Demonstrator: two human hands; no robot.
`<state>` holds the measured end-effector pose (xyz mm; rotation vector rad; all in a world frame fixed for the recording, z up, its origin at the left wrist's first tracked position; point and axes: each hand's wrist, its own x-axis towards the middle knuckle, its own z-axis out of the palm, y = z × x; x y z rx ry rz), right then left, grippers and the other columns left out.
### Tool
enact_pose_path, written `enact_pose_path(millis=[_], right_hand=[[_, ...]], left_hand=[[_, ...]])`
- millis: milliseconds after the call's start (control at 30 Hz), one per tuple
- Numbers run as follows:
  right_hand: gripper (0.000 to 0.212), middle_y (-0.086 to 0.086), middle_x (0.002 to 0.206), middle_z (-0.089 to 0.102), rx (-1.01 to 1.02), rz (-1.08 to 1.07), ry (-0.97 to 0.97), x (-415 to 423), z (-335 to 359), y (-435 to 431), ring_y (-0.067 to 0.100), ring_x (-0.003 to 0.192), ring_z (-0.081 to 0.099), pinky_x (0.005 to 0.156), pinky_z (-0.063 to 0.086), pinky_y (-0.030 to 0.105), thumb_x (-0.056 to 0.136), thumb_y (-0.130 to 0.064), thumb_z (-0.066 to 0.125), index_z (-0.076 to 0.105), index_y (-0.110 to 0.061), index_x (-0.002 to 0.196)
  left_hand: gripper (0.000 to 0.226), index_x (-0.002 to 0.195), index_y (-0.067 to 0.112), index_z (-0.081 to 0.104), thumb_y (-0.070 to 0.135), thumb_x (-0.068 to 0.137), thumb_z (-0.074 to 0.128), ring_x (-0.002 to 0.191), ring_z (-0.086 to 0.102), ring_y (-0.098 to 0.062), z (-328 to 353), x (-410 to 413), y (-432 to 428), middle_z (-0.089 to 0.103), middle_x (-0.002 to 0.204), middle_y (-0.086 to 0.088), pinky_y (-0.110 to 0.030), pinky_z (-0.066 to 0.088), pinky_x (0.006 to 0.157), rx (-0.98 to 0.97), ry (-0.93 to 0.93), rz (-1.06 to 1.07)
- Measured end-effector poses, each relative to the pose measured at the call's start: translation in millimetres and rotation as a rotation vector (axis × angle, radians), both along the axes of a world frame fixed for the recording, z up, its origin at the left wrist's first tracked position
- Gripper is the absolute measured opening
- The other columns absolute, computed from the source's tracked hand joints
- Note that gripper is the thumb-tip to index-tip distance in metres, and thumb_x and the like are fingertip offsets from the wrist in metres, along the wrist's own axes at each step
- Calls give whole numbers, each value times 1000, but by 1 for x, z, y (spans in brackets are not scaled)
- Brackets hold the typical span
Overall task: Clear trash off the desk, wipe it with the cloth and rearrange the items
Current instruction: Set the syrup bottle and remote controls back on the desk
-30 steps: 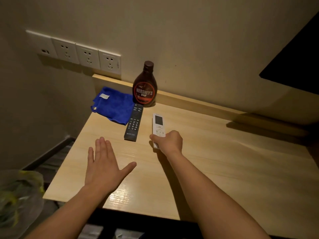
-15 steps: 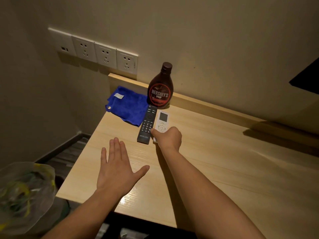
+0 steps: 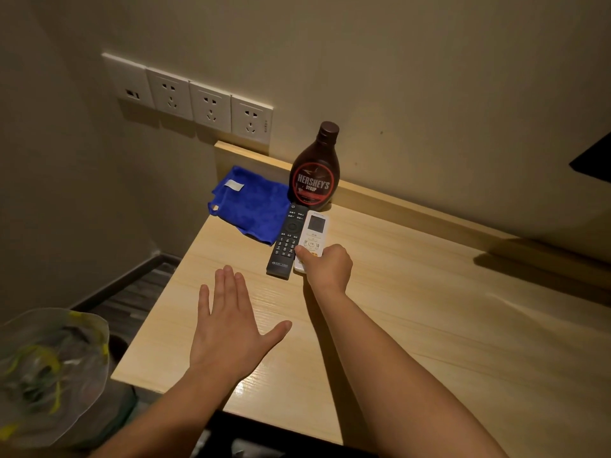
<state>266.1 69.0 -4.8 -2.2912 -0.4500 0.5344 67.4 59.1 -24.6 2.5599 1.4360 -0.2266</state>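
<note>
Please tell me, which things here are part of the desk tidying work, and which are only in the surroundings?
Part of the job:
- white remote, held by the right hand
- black remote
- blue cloth
- Hershey's syrup bottle
- desk
- trash bag on the floor
- left hand, flat and open

Only surroundings:
- wall sockets

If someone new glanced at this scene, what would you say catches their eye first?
Probably the bright blue cloth at the desk's back left corner, with the dark syrup bottle upright beside it. Next, the right hand gripping the white remote alongside the black remote.
</note>
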Motion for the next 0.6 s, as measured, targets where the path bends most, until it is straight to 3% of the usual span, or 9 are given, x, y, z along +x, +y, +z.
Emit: enact_pose_path(millis=[233, 467, 600], right_hand=[[49, 5, 95, 72, -17, -9, -9, 4, -3, 4, 23, 81, 71, 50, 38, 26, 76, -55, 83, 69, -11, 92], [50, 7, 93, 72, -15, -1, -28, 5, -2, 1, 24, 81, 70, 45, 27, 25, 80, -53, 82, 69, -6, 92], [50, 8, 89, 70, -9, 4, -42, 2, 4, -3, 18, 67, 61, 44, 25, 25, 80, -55, 81, 59, -10, 79]], left_hand=[[122, 153, 7, -30, 99, 77, -4, 158, -28, -32, -1, 0, 0, -30, 169, -18, -56, -9, 129, -5, -7, 1], [124, 155, 6, -29, 99, 78, -4, 157, -30, -32, -1, 0, 1, -33, 168, -18, -57, -8, 129, -21, -4, 3], [123, 154, 6, -30, 99, 78, -3, 157, -30, -32, -1, 0, 1, -33, 167, -19, -57, -9, 129, -27, -2, -2]])
